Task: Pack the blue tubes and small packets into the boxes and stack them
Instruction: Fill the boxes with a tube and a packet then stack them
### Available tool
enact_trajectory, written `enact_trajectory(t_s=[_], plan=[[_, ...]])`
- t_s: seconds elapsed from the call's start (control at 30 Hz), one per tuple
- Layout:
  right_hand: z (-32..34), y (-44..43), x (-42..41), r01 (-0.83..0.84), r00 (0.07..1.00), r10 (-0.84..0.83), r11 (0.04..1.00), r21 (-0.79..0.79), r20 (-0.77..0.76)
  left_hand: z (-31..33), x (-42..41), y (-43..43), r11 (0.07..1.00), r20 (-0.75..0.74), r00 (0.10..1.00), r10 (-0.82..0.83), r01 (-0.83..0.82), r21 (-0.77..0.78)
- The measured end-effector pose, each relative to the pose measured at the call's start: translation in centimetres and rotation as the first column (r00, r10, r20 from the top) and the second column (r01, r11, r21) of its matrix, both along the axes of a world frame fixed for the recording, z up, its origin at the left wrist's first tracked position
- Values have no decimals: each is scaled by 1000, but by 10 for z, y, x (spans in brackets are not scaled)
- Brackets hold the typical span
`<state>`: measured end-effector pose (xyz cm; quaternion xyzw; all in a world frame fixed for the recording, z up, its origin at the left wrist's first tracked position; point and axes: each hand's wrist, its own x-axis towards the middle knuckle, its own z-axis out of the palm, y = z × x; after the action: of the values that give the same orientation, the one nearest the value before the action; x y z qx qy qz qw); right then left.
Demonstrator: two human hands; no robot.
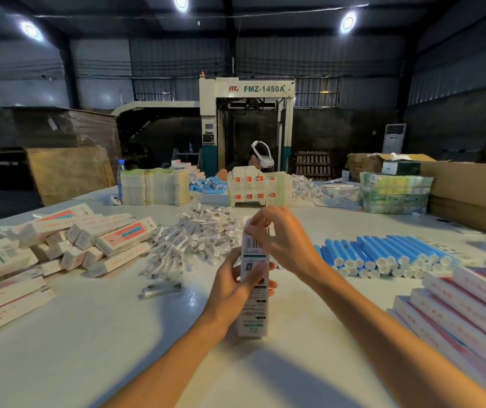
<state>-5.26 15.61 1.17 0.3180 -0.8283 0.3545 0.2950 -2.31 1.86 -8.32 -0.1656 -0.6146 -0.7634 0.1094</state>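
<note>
While one carton stood upright at centre of the counter (88, 334), both hands were closed on it.

Inspection found the left hand (233, 285) wrapped around the middle of the box (254, 301), grip pressed against its sides; the right hand (283, 237) pinched the flap at its top end. Blue tubes (383, 256) lay stacked to the right, small packets (194, 240) were heaped just behind the box, and filled boxes (82, 242) were piled loosely to the left.

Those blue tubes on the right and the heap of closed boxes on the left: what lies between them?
In the head view, a pile of small clear packets, and the upright box held by both hands.
</note>
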Motion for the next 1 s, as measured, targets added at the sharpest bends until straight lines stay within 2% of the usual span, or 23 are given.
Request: enact_trajectory(t_s=[0.07,0.23,0.37,0.5,0.83,1.0], plan=[[-11,1,0,3,999,-2,1000,13,-43,0,-1,-1,1000,-12,1000,-4,4,-16],[-32,12,11,-3,999,17,963,-271,51,-3,-1,-3,999,-48,999,11,-14,-49],[-53,15,23,-123,938,232,918,-377,259,-4,-3,-2,998,-109,994,24,-29,-47],[-61,16,27,-160,906,322,862,-481,276,-2,0,-2,998,-190,982,-5,-8,-68],[-61,18,23,-180,886,343,875,-450,313,-1,-1,-5,990,-138,988,-76,59,-126],[-57,24,20,-177,897,305,911,-374,320,3,-2,3,952,-238,970,48,-117,-283]])
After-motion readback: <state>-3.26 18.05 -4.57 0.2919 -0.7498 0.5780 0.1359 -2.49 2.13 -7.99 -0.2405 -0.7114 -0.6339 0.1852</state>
